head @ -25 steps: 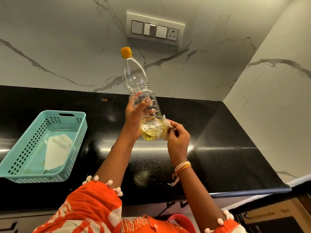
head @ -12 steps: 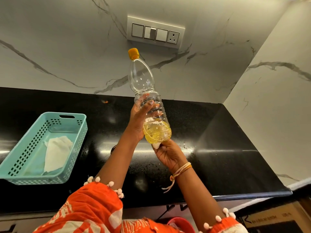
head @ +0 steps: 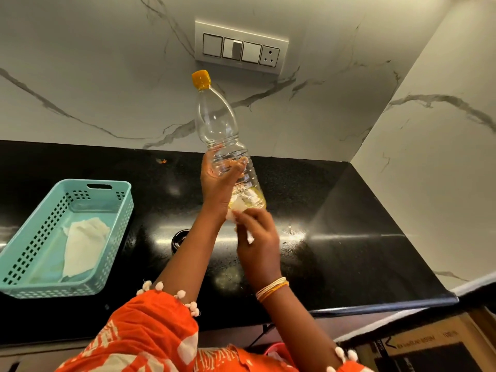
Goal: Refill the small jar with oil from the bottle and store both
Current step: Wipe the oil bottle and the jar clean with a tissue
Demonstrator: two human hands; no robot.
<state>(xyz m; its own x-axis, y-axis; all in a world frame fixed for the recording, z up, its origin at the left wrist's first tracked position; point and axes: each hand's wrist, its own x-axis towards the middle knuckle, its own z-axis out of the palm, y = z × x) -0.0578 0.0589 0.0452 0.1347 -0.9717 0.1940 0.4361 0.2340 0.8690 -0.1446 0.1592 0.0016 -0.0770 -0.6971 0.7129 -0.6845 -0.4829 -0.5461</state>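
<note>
I hold a clear plastic oil bottle (head: pixel 222 135) with a yellow cap (head: pixel 201 79) upright above the black counter. A little yellow oil sits in its base. My left hand (head: pixel 216 181) grips the bottle round its ribbed middle. My right hand (head: pixel 257 238) pinches a small white tissue (head: pixel 233 214) against the bottle's bottom edge. A dark round thing (head: pixel 180 237), perhaps the small jar, shows on the counter behind my left forearm, mostly hidden.
A teal perforated basket (head: pixel 107 237) stands at the left on the black counter (head: pixel 349 237), with a white cloth (head: pixel 81 247) inside. A switch panel (head: pixel 240 49) is on the marble wall behind. A cardboard box (head: pixel 429 347) sits below the counter's right edge.
My right hand has moved from cupping the bottle's base to its lower left edge, tissue now showing. The bottle has tilted slightly and the oil has shifted.
</note>
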